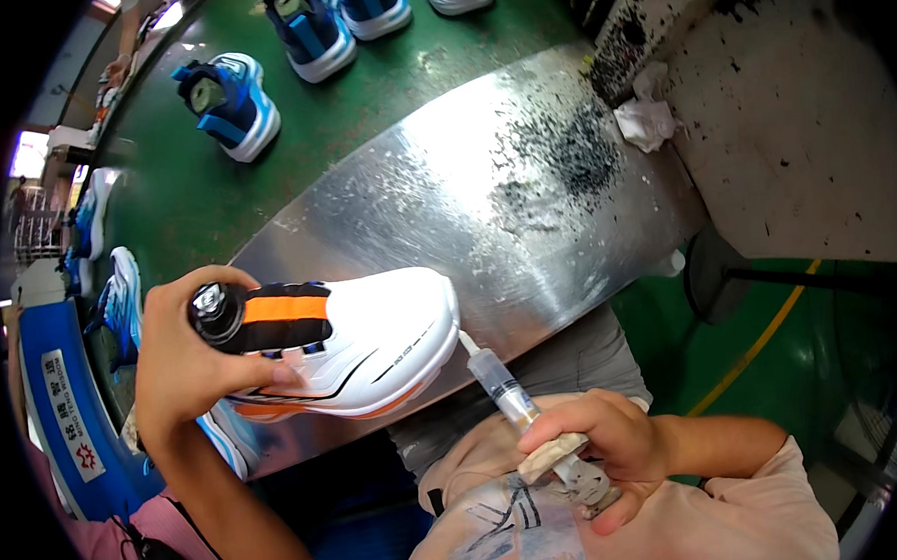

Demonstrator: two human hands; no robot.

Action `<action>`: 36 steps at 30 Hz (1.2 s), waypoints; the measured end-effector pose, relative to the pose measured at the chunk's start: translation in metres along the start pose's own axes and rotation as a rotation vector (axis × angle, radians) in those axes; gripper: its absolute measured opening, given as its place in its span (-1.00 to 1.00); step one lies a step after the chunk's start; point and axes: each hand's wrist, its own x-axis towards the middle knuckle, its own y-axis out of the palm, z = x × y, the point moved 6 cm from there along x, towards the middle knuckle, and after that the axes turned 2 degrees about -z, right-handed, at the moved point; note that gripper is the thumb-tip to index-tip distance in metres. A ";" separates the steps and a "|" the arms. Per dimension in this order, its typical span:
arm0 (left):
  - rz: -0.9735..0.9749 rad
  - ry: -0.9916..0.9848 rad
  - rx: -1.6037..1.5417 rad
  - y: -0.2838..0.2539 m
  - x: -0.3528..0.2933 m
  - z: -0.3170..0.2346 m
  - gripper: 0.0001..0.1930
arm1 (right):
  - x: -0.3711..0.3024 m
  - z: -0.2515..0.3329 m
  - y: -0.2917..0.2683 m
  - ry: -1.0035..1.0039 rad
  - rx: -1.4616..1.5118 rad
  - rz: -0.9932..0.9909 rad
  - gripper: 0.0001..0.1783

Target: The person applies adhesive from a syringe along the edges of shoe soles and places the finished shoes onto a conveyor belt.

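Observation:
A white sneaker (390, 318) with an orange and black tongue and an orange-edged sole is in my left hand (186, 346). My fingers wrap round its heel and collar, and the thumb presses its side. A dark round insert with a shiny top sits in the shoe's opening. My right hand (601, 438) is closed round a clear syringe (503, 386) with a whitish tip. That tip is at the sneaker's toe, by the sole edge; whether it touches I cannot tell. A pale wad of cloth or tape wraps the syringe between my fingers.
Beneath the sneaker lies a metal plate (366, 224) with black specks. Several blue and white sneakers (241, 114) stand on the green surface (380, 93) beyond. A crumpled white tissue (647, 121) lies by the stained panel (802, 114) at right. A person's pink sleeve (130, 539) shows lower left.

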 end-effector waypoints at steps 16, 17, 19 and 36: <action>-0.915 -0.403 -0.023 -0.100 0.106 0.181 -0.33 | 0.024 -0.040 -0.092 -0.094 -0.856 -0.286 -0.22; -0.917 -0.515 0.179 -0.099 0.115 0.155 -0.42 | 0.022 -0.039 -0.092 -0.122 -0.917 -0.269 -0.23; -0.875 -0.334 -0.087 -0.090 0.134 0.135 -0.38 | 0.019 -0.041 -0.094 -0.106 -0.963 -0.273 -0.25; -0.773 -0.955 0.314 -0.187 -0.072 0.373 -0.27 | 0.031 -0.028 -0.086 -0.281 -1.010 -0.261 -0.28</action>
